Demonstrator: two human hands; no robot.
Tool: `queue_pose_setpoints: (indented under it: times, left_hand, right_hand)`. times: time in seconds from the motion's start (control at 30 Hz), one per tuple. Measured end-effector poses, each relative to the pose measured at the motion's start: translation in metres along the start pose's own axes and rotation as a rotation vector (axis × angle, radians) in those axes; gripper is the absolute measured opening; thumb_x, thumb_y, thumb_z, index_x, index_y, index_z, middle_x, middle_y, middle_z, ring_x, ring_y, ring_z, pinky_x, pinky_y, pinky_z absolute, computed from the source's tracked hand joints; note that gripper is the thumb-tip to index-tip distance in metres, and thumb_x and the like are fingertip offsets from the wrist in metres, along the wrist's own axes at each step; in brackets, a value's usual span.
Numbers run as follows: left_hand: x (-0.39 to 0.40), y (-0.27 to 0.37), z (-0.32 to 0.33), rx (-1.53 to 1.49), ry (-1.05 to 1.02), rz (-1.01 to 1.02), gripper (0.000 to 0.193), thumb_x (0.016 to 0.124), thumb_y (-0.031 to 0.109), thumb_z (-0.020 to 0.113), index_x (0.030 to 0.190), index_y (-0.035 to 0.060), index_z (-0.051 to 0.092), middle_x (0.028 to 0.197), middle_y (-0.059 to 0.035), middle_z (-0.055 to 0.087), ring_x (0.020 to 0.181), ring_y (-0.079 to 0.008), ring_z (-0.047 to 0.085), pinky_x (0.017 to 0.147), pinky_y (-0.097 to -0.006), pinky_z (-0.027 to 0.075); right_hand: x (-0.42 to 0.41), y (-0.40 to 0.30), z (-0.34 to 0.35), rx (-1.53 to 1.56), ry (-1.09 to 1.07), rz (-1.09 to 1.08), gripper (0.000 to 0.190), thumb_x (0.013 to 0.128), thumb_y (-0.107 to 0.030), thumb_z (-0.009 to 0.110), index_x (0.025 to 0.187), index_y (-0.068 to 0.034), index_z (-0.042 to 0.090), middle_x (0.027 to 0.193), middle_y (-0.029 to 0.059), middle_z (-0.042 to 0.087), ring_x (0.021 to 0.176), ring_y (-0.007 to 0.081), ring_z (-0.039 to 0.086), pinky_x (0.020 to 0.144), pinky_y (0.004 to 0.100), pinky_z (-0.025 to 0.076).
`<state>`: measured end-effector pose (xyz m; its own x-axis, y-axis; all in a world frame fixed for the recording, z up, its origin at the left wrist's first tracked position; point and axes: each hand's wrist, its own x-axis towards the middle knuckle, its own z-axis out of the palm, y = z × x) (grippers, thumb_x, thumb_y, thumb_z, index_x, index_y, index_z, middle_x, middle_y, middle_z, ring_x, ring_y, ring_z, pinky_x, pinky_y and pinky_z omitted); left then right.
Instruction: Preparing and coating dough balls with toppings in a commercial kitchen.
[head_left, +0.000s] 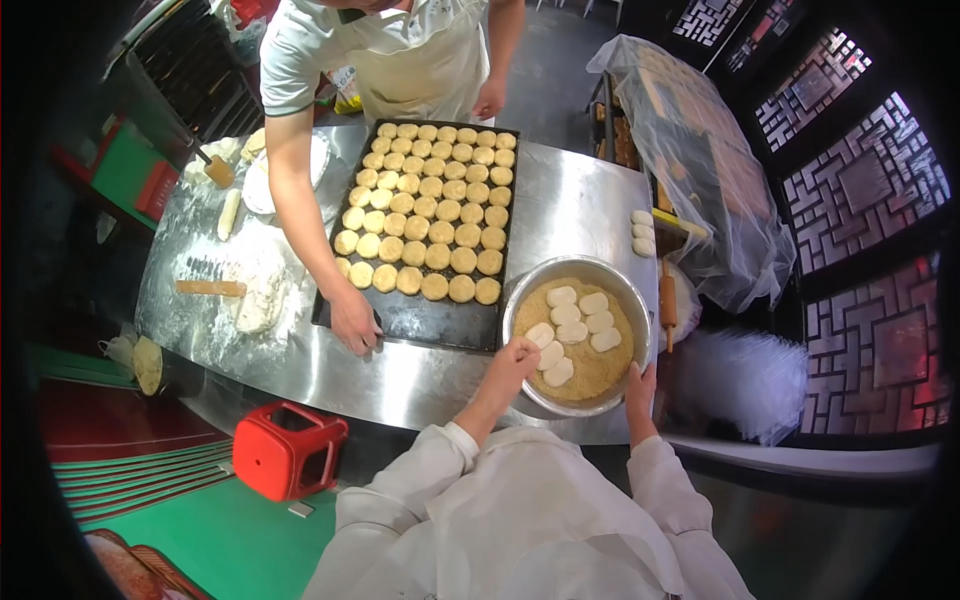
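Observation:
A round metal basin (510, 300) stands near the table's right end, with yellowish crumbs (596, 375) inside and several flat pale dough pieces (573, 332) lying on them. My left hand (517, 361) reaches over the basin's left rim, its fingertips on the edge of a dough piece (539, 335). My right hand (640, 390) rests against the outside of the basin's lower right rim; its grip is partly hidden. Left of the basin is a black baking tray (442, 322) with rows of round crumb-coated cakes (437, 256), its near strip bare.
A co-worker's hand (355, 319) touches the tray's near left corner. Floury dough (259, 304), a wooden strip (211, 288) and a scraper (218, 171) lie left on the steel table (405, 382). Small dough pieces (643, 232) sit at the right edge, near a rolling pin (667, 304).

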<state>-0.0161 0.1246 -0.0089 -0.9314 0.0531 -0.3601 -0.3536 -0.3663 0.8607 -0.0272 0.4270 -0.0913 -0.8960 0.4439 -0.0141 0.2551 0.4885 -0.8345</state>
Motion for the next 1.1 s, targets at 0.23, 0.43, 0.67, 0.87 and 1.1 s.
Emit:
queue_pose_setpoints:
  times: [0.23, 0.43, 0.67, 0.87, 1.1]
  left_hand:
    - [-0.010, 0.016, 0.006, 0.163, -0.141, -0.057, 0.020, 0.089, 0.020, 0.058, 0.085, 0.0007, 0.065, 0.073, -0.0010, 0.058, 0.068, -0.0094, 0.052, 0.065, -0.0228, 0.042]
    - [-0.003, -0.003, -0.003, 0.021, -0.133, -0.207, 0.027, 0.091, 0.022, 0.056, 0.085, -0.0031, 0.065, 0.069, -0.0031, 0.058, 0.062, -0.0098, 0.052, 0.057, -0.0244, 0.042]
    - [0.004, -0.020, 0.006, 0.257, -0.208, -0.024, 0.026, 0.090, 0.017, 0.057, 0.110, 0.0008, 0.063, 0.087, -0.0039, 0.062, 0.072, -0.0092, 0.056, 0.067, -0.0246, 0.048]
    - [0.005, -0.019, 0.003, 0.122, -0.143, -0.136, 0.025, 0.090, 0.018, 0.057, 0.107, -0.0002, 0.060, 0.086, -0.0047, 0.062, 0.073, -0.0093, 0.056, 0.067, -0.0238, 0.047]
    - [0.020, -0.042, -0.037, 0.377, 0.503, 0.071, 0.026, 0.084, 0.022, 0.066, 0.100, 0.0038, 0.057, 0.081, -0.0045, 0.060, 0.070, -0.0132, 0.057, 0.061, -0.0266, 0.047]
  right_hand:
    - [-0.002, -0.002, 0.001, 0.124, 0.000, 0.056, 0.027, 0.086, -0.013, 0.056, 0.108, 0.003, 0.054, 0.096, 0.0171, 0.061, 0.086, 0.0248, 0.059, 0.078, 0.0364, 0.046]
    - [-0.005, -0.014, -0.001, 0.009, -0.005, 0.025, 0.026, 0.087, -0.013, 0.056, 0.107, 0.003, 0.053, 0.095, 0.0183, 0.061, 0.084, 0.0256, 0.059, 0.076, 0.0373, 0.046]
    - [-0.005, 0.000, 0.002, 0.051, 0.011, 0.004, 0.027, 0.087, -0.014, 0.056, 0.107, 0.004, 0.052, 0.090, 0.0201, 0.061, 0.081, 0.0293, 0.060, 0.073, 0.0393, 0.046]
    - [-0.002, 0.018, 0.003, 0.086, 0.006, 0.066, 0.028, 0.087, -0.015, 0.057, 0.107, 0.003, 0.051, 0.089, 0.0211, 0.060, 0.082, 0.0302, 0.061, 0.074, 0.0400, 0.046]
    - [-0.005, -0.003, 0.003, 0.149, 0.021, 0.032, 0.028, 0.086, -0.013, 0.057, 0.109, 0.003, 0.051, 0.094, 0.0193, 0.060, 0.086, 0.0283, 0.060, 0.076, 0.0390, 0.047]
